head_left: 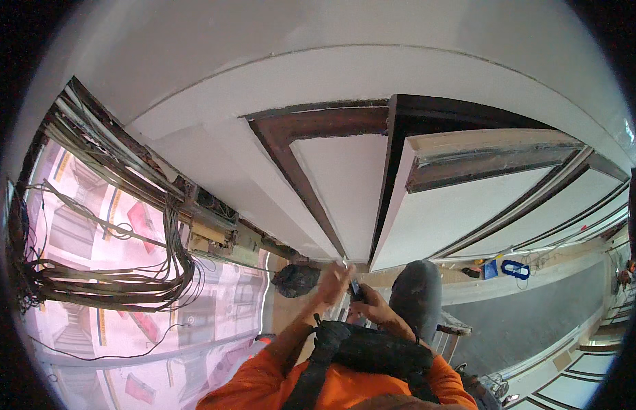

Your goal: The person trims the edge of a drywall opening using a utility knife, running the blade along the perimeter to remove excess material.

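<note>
My left hand (pixel 331 283) is raised in front of my chest, close to the foot of the panelled wall (pixel 345 184) in view. It is smeared by motion, and its fingers cannot be made out. Beside it, slightly lower and to the right, my right hand (pixel 376 309) is closed around a small dark tool (pixel 357 290) whose kind I cannot make out. The two hands are close together. My bent knee in grey trousers (pixel 415 294) is just right of them.
Bundled loose cables (pixel 113 290) hang at the left, before a pink printed sheet (pixel 215 328). A black bag (pixel 295 280) lies left of my hands. A blue coil (pixel 515 269) and a blue box (pixel 490 268) lie along the wall at right. A step-like frame (pixel 456 328) stands behind my knee.
</note>
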`<act>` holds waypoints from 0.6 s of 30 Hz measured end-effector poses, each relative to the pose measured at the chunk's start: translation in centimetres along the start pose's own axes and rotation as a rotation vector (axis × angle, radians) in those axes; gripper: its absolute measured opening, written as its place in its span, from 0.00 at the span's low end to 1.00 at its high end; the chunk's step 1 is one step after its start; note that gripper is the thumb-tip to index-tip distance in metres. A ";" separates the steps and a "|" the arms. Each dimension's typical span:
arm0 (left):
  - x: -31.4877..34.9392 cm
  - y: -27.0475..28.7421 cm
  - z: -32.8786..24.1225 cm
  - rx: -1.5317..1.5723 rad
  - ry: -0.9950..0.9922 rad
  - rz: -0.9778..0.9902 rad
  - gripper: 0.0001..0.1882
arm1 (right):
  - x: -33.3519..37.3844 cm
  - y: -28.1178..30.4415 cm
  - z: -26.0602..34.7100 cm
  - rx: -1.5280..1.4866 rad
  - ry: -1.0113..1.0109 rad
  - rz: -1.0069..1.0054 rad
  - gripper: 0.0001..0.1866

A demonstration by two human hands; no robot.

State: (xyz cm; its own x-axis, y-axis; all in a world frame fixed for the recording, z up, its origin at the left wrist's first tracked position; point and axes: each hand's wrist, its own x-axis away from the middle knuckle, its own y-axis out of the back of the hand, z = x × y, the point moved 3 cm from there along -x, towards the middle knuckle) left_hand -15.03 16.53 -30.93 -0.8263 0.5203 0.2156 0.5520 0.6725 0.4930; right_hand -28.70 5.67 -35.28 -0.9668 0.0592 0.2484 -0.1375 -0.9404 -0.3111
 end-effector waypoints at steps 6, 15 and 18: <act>-9.0 11.2 -18.4 -0.120 -0.786 -0.531 0.15 | -0.1 1.6 0.9 -0.158 -0.183 -0.370 0.13; -15.4 10.9 -34.1 -0.579 -1.343 -0.469 0.22 | 0.9 1.0 1.6 0.020 -0.162 -0.339 0.15; -16.4 12.3 -32.9 -0.604 -1.306 -0.477 0.21 | 1.4 1.3 2.2 0.053 -0.175 -0.321 0.15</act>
State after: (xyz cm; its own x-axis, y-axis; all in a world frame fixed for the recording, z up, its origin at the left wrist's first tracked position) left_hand 1.65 -1.05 -0.72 -0.0545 0.6288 -0.7756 -0.1263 0.7662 0.6301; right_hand -29.77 3.76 -33.31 -0.8245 0.2999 0.4798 -0.4118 -0.8996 -0.1454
